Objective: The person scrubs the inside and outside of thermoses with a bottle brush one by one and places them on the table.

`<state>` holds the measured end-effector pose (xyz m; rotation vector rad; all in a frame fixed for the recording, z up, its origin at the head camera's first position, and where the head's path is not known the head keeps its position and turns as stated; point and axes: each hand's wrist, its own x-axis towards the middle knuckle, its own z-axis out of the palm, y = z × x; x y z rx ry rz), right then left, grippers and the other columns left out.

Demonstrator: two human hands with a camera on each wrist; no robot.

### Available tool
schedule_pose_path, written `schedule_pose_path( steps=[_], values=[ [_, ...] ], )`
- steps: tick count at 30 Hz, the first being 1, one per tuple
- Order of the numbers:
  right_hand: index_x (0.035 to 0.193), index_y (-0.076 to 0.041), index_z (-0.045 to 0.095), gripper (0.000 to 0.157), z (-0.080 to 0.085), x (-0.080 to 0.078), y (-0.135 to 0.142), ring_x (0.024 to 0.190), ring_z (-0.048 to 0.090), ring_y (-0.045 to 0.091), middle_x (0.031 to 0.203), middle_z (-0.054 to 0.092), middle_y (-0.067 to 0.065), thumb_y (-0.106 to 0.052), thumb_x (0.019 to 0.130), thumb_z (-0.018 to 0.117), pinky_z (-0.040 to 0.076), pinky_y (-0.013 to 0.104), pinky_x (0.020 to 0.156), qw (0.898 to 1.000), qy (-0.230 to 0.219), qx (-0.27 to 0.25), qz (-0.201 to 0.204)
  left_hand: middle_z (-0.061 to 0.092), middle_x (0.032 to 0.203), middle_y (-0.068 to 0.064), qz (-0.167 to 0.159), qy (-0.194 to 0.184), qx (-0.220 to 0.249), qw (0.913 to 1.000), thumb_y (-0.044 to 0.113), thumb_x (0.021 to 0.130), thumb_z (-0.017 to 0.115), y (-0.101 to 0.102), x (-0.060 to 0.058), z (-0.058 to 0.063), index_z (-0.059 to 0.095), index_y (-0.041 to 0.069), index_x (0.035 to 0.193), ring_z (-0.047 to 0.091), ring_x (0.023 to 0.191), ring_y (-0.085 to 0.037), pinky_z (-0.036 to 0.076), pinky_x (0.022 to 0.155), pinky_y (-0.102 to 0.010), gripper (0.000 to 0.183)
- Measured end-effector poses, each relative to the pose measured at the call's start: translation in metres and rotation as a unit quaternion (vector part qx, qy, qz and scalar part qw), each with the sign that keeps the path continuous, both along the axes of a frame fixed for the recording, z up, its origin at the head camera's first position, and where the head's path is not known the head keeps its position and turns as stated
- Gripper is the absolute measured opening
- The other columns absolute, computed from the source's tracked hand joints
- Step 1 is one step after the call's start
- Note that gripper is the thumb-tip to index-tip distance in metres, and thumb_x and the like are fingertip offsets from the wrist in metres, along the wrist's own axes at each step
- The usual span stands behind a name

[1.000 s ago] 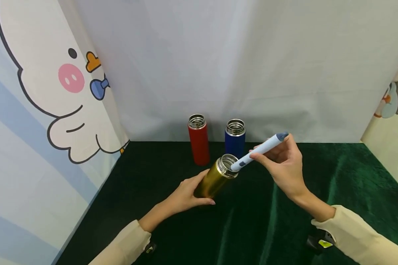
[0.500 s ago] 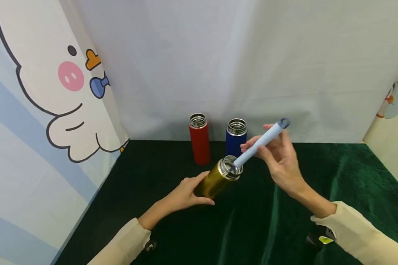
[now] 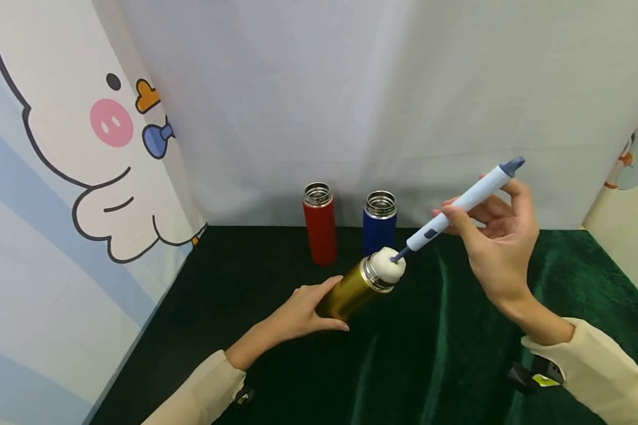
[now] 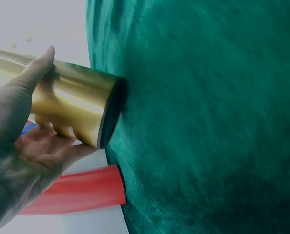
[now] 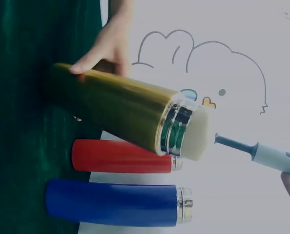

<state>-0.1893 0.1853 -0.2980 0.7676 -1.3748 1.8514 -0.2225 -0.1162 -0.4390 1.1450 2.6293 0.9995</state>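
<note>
My left hand (image 3: 303,311) grips a gold thermos bottle (image 3: 349,295) near its base, tilted with the mouth toward the right. In the left wrist view the thumb and fingers wrap round the gold bottle (image 4: 79,100), its dark base just off the cloth. My right hand (image 3: 502,251) pinches the pale blue handle of a sponge bottle brush (image 3: 470,198). Its dark rod meets a white sponge head (image 3: 387,267) that bulges from the bottle's steel mouth. In the right wrist view the sponge (image 5: 197,134) is partly inside the neck, its outer edge blending into the pale backdrop.
Behind the gold bottle stand a red bottle (image 3: 320,230) and a blue bottle (image 3: 380,230), both upright without lids. Dark green cloth (image 3: 404,366) covers the table. A white curtain (image 3: 351,100) hangs behind, with a cartoon-printed panel (image 3: 48,248) at the left.
My right hand has moved up and right, drawing the brush outward; the rod and white sponge now show at the mouth. The gold bottle has shifted slightly right in my left hand.
</note>
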Motion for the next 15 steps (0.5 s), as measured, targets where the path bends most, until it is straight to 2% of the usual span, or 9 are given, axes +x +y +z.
schedule_pose_path(
  steps=[6, 10, 13, 15],
  values=[
    [0.122, 0.000, 0.044, 0.045, -0.012, 0.004, -0.007, 0.083, 0.077, 0.015, 0.096, 0.078, 0.008, 0.018, 0.087, 0.066, 0.062, 0.027, 0.074, 0.999, -0.023, 0.038, -0.020, 0.068, 0.126, -0.004, 0.010, -0.010, -0.001, 0.9999, 0.036, 0.087, 0.082, 0.002, 0.002, 0.000, 0.038, 0.019, 0.152, 0.067, 0.107, -0.014, 0.057, 0.091, -0.031, 0.080],
    [0.118, 0.000, 0.044, 0.042, -0.018, 0.006, -0.006, 0.084, 0.078, 0.016, 0.098, 0.078, 0.009, 0.017, 0.087, 0.067, 0.062, 0.028, 0.075, 0.999, -0.019, 0.044, -0.015, 0.067, 0.128, -0.005, 0.003, -0.016, 0.003, 0.9999, 0.035, 0.087, 0.082, 0.002, 0.002, 0.000, 0.037, 0.019, 0.153, 0.067, 0.109, -0.015, 0.058, 0.092, -0.031, 0.081],
    [0.117, 0.001, 0.046, 0.039, -0.022, 0.005, -0.003, 0.085, 0.078, 0.016, 0.099, 0.079, 0.009, 0.018, 0.088, 0.066, 0.062, 0.027, 0.075, 0.999, -0.015, 0.046, -0.015, 0.068, 0.128, -0.006, -0.006, -0.008, 0.002, 1.0000, 0.037, 0.087, 0.082, 0.004, 0.000, 0.002, 0.037, 0.018, 0.153, 0.067, 0.109, -0.015, 0.058, 0.092, -0.030, 0.081],
    [0.116, 0.001, 0.047, 0.038, -0.024, 0.004, -0.001, 0.087, 0.078, 0.017, 0.100, 0.079, 0.011, 0.020, 0.088, 0.064, 0.062, 0.028, 0.076, 0.999, -0.015, 0.046, 0.000, 0.068, 0.127, -0.007, -0.008, -0.002, 0.003, 1.0000, 0.036, 0.087, 0.082, 0.004, -0.001, 0.002, 0.038, 0.018, 0.153, 0.068, 0.108, -0.016, 0.058, 0.091, -0.030, 0.081]
  ],
)
